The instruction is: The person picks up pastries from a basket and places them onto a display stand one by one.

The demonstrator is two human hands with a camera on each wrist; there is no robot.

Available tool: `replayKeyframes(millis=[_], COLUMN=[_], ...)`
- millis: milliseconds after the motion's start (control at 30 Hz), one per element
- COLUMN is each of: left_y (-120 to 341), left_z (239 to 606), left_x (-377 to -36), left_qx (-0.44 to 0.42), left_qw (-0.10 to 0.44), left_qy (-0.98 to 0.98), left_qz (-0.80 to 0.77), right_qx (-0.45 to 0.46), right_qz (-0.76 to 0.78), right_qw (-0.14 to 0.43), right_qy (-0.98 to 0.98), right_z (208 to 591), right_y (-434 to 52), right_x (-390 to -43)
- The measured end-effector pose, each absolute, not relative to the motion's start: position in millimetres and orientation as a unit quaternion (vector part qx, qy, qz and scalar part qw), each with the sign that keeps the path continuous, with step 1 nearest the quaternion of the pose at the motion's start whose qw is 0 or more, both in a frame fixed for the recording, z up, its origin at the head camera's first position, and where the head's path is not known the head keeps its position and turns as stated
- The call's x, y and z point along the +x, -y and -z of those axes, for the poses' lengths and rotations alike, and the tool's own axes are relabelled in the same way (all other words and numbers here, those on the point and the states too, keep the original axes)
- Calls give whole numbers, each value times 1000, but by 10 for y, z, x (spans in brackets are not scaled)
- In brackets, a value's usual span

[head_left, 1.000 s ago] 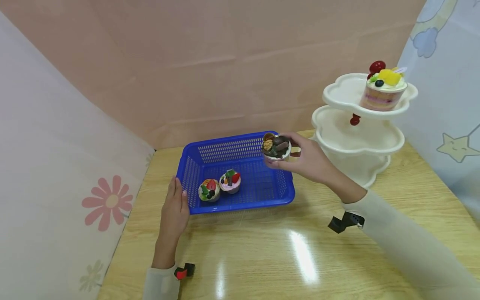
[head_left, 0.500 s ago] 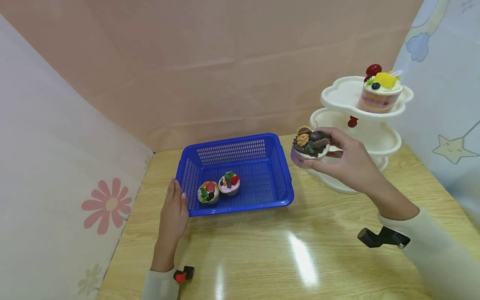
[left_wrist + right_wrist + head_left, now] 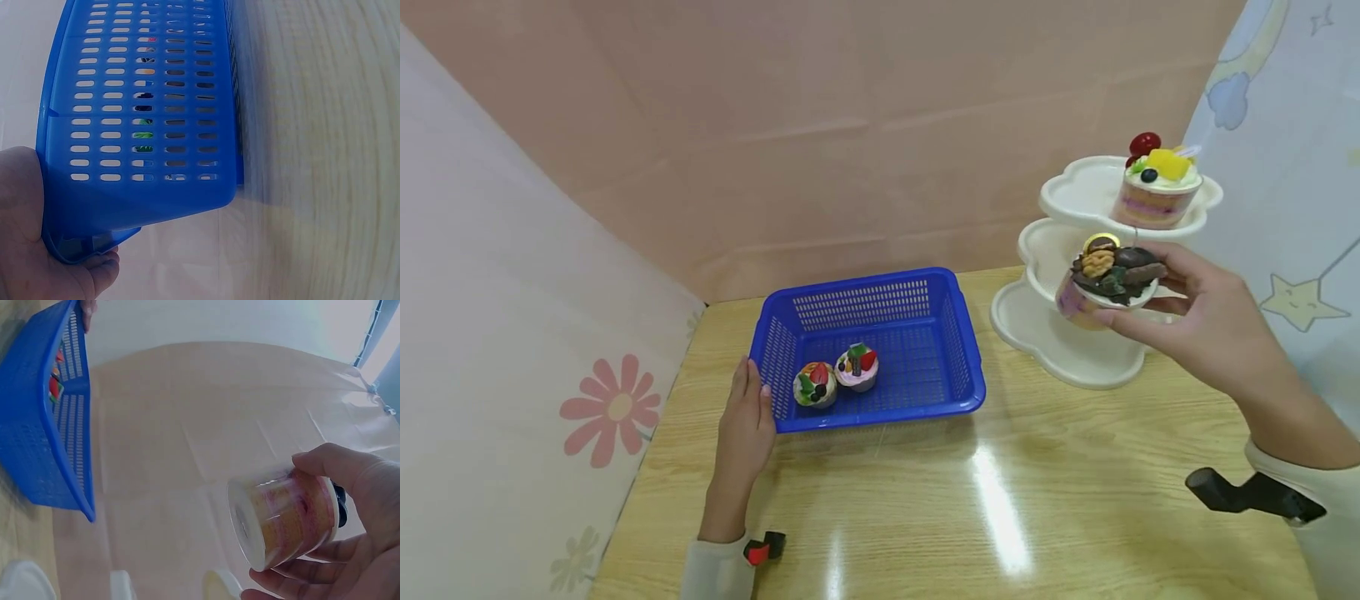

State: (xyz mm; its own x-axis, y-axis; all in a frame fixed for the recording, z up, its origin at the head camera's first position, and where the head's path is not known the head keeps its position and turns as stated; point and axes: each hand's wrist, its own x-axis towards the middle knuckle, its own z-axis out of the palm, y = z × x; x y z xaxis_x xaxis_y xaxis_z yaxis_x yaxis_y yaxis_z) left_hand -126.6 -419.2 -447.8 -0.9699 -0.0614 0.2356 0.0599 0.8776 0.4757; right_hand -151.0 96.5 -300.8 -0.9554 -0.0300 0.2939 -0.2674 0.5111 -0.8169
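Note:
In the head view my right hand (image 3: pixel 1206 321) holds a clear dessert cup (image 3: pixel 1108 275) topped with dark chocolate pieces and a walnut. Thumb and fingers grip its sides, in front of the middle tier of a white tiered stand (image 3: pixel 1075 342). Seen from the right wrist, the same cup (image 3: pixel 284 519) tilts and shows pink and orange layers. My left hand (image 3: pixel 747 425) rests against the left front corner of a blue plastic basket (image 3: pixel 880 417), fingers fairly straight along its side. Two small cupcakes, one with a strawberry slice (image 3: pixel 815 385) and one with pink cream (image 3: pixel 857 367), sit inside.
A fruit-topped dessert cup (image 3: pixel 1157 192) stands on the stand's top tier, to the right. The wooden table (image 3: pixel 925 508) meets a peach backdrop (image 3: pixel 880 167) behind and printed cloths at both sides.
My right hand has carried the chocolate-topped cup rightward from above the basket's right end to the front of the stand. The left hand and the basket have stayed nearly still.

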Motion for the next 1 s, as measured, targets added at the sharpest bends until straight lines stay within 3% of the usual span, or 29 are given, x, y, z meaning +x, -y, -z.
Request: replayKeyframes(millis=[433, 833, 1000], left_y=[4191, 4195, 4183], left_z=[4471, 4477, 4465], left_x=[-1228, -1240, -1241], left_qx=[15, 18, 15], left_qw=[112, 104, 105], left_qy=[962, 963, 963], left_qz=[250, 249, 248], right_qx=[87, 30, 17], right_qz=[-514, -496, -452], right_qw=[243, 282, 332], right_qy=[818, 821, 828], right_z=[2790, 2762, 2797], right_y=[-1423, -1780, -1939], right_x=[-1575, -1778, -1865])
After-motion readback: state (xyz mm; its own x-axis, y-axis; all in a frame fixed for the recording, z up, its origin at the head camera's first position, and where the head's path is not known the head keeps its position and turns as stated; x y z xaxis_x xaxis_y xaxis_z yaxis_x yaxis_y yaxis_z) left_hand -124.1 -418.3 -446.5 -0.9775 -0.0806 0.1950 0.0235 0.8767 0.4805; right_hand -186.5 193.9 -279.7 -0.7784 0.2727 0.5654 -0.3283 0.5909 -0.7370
